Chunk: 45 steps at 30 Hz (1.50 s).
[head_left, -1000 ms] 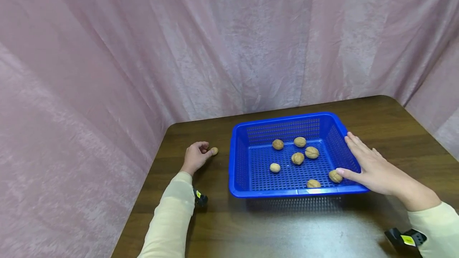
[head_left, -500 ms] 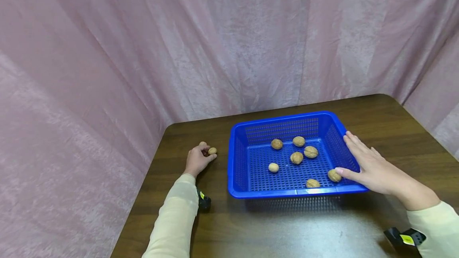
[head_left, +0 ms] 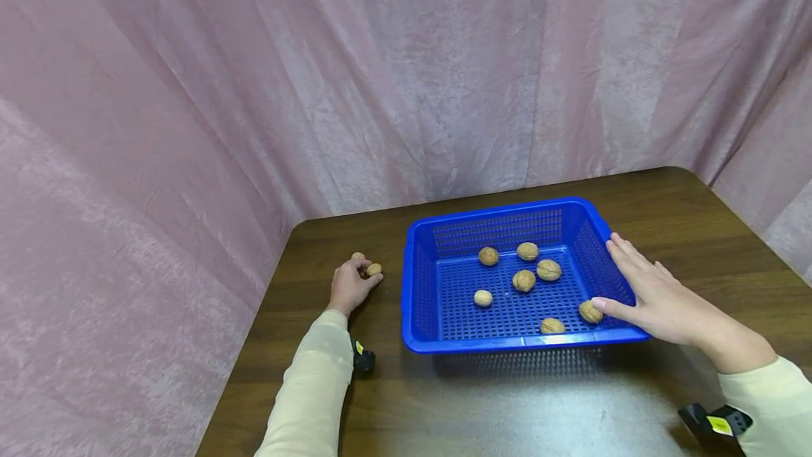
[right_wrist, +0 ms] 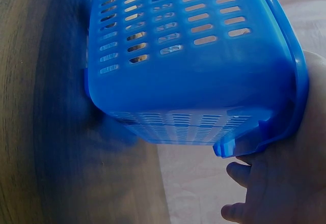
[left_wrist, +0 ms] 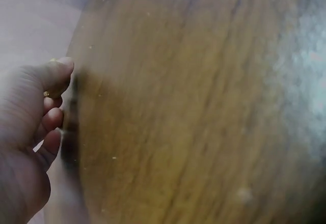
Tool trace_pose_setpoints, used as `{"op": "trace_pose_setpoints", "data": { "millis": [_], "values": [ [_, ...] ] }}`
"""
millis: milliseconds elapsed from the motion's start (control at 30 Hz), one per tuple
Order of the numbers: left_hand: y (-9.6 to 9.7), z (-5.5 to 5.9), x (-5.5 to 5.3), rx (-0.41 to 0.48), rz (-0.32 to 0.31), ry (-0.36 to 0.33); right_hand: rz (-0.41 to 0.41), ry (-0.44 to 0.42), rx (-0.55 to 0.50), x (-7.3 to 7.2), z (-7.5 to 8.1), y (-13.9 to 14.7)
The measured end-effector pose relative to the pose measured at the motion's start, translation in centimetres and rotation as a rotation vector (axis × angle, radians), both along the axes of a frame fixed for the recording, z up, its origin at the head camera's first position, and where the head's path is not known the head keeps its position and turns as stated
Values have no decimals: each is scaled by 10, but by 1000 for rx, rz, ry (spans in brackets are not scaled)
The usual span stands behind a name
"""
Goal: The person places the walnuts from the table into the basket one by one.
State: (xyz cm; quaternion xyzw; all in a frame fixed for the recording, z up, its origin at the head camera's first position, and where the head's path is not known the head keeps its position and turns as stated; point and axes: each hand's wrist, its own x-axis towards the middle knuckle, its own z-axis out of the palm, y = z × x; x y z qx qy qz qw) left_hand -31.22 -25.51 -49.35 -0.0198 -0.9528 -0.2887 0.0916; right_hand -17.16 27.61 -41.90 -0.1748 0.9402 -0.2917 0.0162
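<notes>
On the left of the table, my left hand (head_left: pixel 351 286) pinches a walnut (head_left: pixel 374 269) between thumb and fingers. Another walnut (head_left: pixel 358 256) lies just beyond those fingers. In the left wrist view the left hand (left_wrist: pixel 30 117) has its fingers curled, and the nut there is mostly hidden. My right hand (head_left: pixel 666 305) rests over the right rim of a blue plastic basket (head_left: pixel 507 341), fingers straight along the outside and thumb inside, beside a walnut (head_left: pixel 591 312). The right wrist view shows fingertips hanging below the basket's rim (right_wrist: pixel 301 81).
Several walnuts lie spread in the basket, among them a small pale one (head_left: pixel 483 298) and a darker one (head_left: pixel 488 256). The brown wooden table (head_left: pixel 444 407) ends at the back before a pink curtain (head_left: pixel 412 90).
My left hand has shifted slightly right and its fingers have closed round the walnut. The walnut beyond them has come into sight. My right hand stays on the basket.
</notes>
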Motion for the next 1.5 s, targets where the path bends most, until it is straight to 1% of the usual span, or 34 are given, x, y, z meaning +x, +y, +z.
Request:
{"op": "trace_pose_setpoints", "data": {
  "millis": [100, 167, 267, 333, 500, 600, 700, 800, 867, 1000, 1167, 1333, 1500],
  "values": [
    [2, 7, 1, 23, -21, 21, 6, 6, 2, 0, 1, 0],
    [5, 16, 2, 42, -50, 45, 10, 12, 4, -1, 1, 0],
    [12, 35, 4, 68, -103, 74, 12, 16, 4, -1, 3, 1],
    [18, 49, 5, 81, -139, 76, 11, 15, 3, -1, 4, 2],
    [35, 84, 13, 60, -228, 82, 8, 8, 5, -2, 4, 3],
    [49, 105, 18, 48, -287, 101, 9, 4, 7, -2, 4, 3],
    [68, 123, 22, 48, -346, 111, 8, 0, 8, -2, 3, 4],
    [88, 137, 24, 48, -402, 122, 10, 4, 4, -1, 3, 5],
    [102, 143, 25, 44, -436, 131, 12, 7, 1, -1, 2, 5],
    [129, 149, 22, 50, -505, 136, 15, 12, -10, -1, 1, 5],
    [159, 148, 12, 20, -552, 125, 15, 3, -16, 0, 1, 3],
    [185, 139, -2, -11, -576, 88, 13, -5, -10, -1, 1, 2],
    [203, 124, -14, -39, -576, 3, 13, -12, -2, 0, 1, 0]
  ]
}}
